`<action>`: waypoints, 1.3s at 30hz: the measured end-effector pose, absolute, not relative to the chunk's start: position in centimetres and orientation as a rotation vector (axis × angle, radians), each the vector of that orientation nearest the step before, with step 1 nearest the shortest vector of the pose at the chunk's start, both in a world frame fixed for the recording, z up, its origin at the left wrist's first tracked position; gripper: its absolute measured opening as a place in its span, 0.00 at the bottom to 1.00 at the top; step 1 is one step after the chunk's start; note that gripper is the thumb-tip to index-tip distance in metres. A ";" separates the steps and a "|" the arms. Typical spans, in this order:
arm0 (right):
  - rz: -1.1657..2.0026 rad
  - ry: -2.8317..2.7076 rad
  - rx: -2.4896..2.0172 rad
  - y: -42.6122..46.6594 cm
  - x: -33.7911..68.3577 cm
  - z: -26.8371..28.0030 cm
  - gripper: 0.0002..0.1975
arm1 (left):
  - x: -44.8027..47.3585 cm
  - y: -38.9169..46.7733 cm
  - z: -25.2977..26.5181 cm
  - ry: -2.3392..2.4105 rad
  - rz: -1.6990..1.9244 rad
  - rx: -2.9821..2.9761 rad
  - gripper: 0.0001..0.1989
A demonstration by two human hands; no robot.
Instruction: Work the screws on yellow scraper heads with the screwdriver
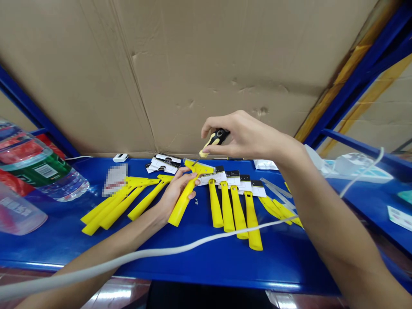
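My left hand [175, 191] is closed around a yellow plastic scraper [182, 205], its wide head tilted up and away from me. My right hand [247, 135] grips a black-and-yellow screwdriver [216, 140] from above. The screwdriver's shaft points down at the scraper's head, and its tip looks to be at the head, though too small to see clearly. A few tiny screws [196, 201] lie on the blue table [193, 262] beside my left fingers. To the right, several yellow scrapers with cards [236, 210] lie in a row. More yellow scrapers [119, 206] lie left of my left hand.
A large water bottle [48, 171] and a clear plastic cup [19, 212] stand at left. Black-and-white cards [165, 164] lie at the back. Yellow parts and clear strips [278, 195] lie at right. A white cable [154, 252] crosses in front. Cardboard [193, 77] walls the back.
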State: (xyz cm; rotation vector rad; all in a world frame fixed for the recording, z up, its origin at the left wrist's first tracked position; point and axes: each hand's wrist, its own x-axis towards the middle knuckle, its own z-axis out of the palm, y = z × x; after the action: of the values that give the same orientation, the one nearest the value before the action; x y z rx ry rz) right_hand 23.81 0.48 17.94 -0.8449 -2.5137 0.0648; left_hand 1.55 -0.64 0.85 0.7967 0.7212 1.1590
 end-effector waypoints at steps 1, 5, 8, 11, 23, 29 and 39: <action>0.062 -2.512 -0.858 0.5 23.8 17.9 0.11 | 1.5 -0.6 0.8 0.725 1.158 0.794 0.23; 0.034 -2.522 -0.884 0.7 23.8 18.0 0.11 | 1.5 -0.6 0.8 0.722 1.164 0.800 0.26; 0.010 -2.523 -0.892 0.8 23.8 18.0 0.12 | 1.5 -0.7 0.9 0.724 1.176 0.820 0.25; -0.015 -2.544 -0.916 0.7 23.8 17.9 0.13 | 1.4 -0.8 1.1 0.712 1.173 0.841 0.23; 0.085 -2.539 -0.814 0.5 24.1 18.3 0.05 | 1.8 -1.6 2.1 0.738 1.195 0.835 0.24; 0.139 -2.538 -0.830 0.3 23.4 18.1 0.07 | 2.0 -1.7 2.5 0.793 1.153 0.809 0.23; 0.040 -2.529 -1.011 0.3 23.6 18.1 0.20 | 1.6 -1.4 1.9 0.713 1.195 0.836 0.23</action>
State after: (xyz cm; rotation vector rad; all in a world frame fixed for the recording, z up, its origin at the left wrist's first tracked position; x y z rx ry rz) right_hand 23.64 0.28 18.12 -1.0105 -2.5288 0.0397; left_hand 1.63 -1.43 1.86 0.8361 0.7133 1.1949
